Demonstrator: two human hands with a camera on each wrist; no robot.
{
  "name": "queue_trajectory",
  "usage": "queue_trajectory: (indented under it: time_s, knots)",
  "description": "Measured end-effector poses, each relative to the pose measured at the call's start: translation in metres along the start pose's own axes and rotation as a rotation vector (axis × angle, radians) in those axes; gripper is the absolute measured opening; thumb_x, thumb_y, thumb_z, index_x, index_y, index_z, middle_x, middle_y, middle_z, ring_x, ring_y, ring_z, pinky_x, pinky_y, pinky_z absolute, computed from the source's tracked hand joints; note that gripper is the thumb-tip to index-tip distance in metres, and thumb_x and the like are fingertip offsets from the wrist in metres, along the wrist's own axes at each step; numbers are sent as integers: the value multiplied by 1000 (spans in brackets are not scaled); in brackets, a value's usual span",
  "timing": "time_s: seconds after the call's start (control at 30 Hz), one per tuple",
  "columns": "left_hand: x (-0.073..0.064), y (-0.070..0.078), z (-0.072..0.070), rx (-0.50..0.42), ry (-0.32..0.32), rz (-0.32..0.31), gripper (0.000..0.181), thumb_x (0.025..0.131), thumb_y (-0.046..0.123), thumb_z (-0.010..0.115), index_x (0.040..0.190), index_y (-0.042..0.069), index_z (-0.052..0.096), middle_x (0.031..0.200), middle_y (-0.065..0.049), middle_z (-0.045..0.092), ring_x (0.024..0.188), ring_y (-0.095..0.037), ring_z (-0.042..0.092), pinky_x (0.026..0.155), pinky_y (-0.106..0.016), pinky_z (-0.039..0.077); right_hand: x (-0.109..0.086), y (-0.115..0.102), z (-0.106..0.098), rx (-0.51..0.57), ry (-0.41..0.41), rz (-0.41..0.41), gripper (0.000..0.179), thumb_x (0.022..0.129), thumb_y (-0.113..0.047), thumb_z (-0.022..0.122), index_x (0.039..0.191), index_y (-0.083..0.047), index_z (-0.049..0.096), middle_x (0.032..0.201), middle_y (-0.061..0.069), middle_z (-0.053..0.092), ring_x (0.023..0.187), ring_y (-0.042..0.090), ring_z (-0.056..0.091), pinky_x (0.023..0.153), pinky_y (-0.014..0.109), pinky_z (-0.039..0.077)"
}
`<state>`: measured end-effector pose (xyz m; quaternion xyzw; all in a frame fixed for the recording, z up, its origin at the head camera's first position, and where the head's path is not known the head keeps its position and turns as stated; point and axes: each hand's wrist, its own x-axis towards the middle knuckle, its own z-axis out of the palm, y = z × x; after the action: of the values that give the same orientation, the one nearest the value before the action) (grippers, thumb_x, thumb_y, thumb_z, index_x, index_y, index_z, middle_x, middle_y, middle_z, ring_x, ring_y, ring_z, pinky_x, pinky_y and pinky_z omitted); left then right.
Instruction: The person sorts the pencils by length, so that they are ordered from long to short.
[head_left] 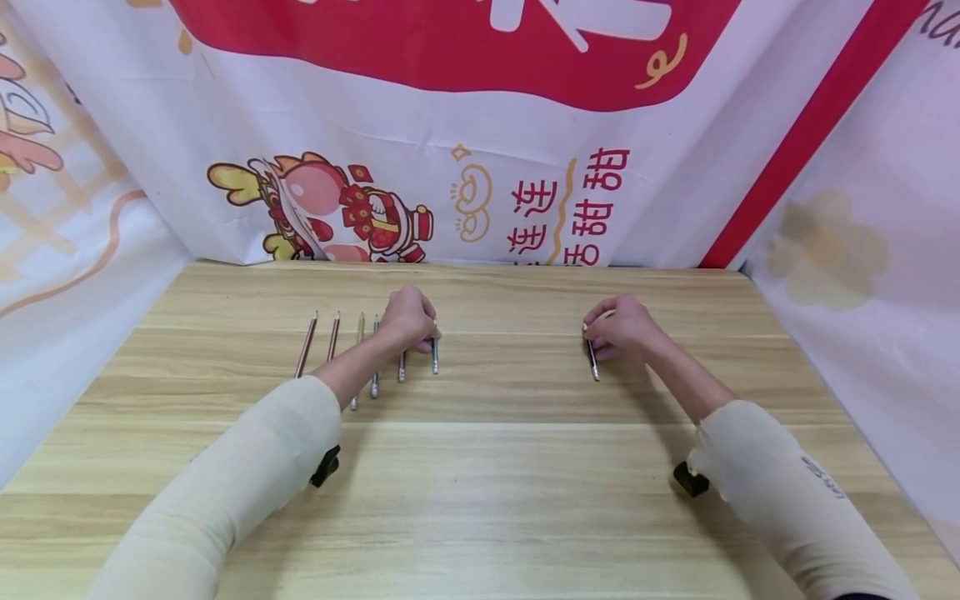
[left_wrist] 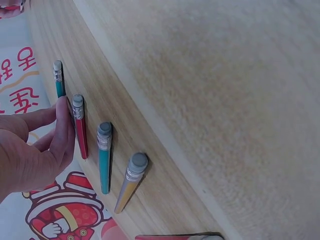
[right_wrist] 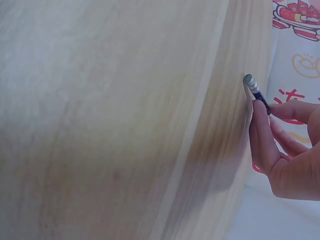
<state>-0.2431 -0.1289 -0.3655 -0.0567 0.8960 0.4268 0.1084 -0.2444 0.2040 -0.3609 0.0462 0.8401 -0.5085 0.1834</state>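
Observation:
In the head view my left hand pinches a teal pencil at the right end of a row of pencils. The left wrist view shows this teal pencil's eraser end sticking out past the fingers. Beside that hand lie a red pencil, another teal pencil and a yellow pencil. Farther right, my right hand holds a dark pencil between thumb and fingers. Its silver ferrule and eraser point toward me, and the fingers hide the other end.
Two reddish-brown pencils, one at the far left and its neighbour, lie left of the yellow one, partly behind the left forearm. A printed cloth hangs along the wooden table's back edge, with more cloth at both sides.

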Motion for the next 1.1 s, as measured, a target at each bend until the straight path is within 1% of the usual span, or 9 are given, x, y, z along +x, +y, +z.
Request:
queue_trajectory:
  time_s: [0.13, 0.3, 0.47, 0.67, 0.9, 1.1]
  knots:
    - [-1, 0, 0, -2, -1, -4, 29, 85, -14, 75, 112, -11, 67, 113, -26, 64, 60, -18, 70, 57, -26, 65, 2, 1, -1, 74, -27, 11, 32, 93, 6, 62, 123, 13, 55, 82, 7, 66, 73, 16, 65, 71, 34, 67]
    - [-1, 0, 0, -12, -8, -4, 29, 84, -14, 75, 112, -12, 67, 112, -26, 64, 61, -19, 70, 58, -27, 65, 4, 5, -4, 178, -61, 3, 34, 95, 7, 61, 127, 15, 53, 82, 7, 69, 71, 15, 68, 71, 33, 67]
    - [0, 0, -1, -12, -13, -5, 30, 85, -14, 75, 113, -11, 67, 112, -25, 64, 61, -18, 70, 59, -27, 65, 7, 5, -3, 240, -74, 7, 36, 96, 6, 62, 130, 12, 52, 82, 8, 72, 73, 16, 72, 76, 35, 68]
    - [1, 0, -1, -11, -19, -5, 29, 85, -14, 74, 113, -11, 67, 112, -25, 64, 61, -17, 70, 60, -27, 66, 10, 2, 4, 274, -86, 13, 35, 96, 6, 62, 130, 11, 52, 84, 9, 73, 76, 19, 73, 79, 38, 67]
    - [1, -1, -1, -26, -23, -11, 30, 85, -14, 75, 114, -11, 67, 113, -26, 63, 62, -19, 71, 59, -27, 65, 12, -3, 13, 291, -101, 19, 39, 96, 7, 62, 133, 11, 51, 87, 11, 73, 78, 20, 72, 80, 38, 67]
    - [1, 0, -2, -34, -22, -15, 31, 84, -15, 75, 114, -12, 66, 113, -26, 63, 62, -19, 71, 57, -27, 65, 15, -8, 20, 293, -94, 38, 41, 96, 7, 63, 135, 8, 53, 88, 10, 72, 77, 20, 72, 81, 38, 67]
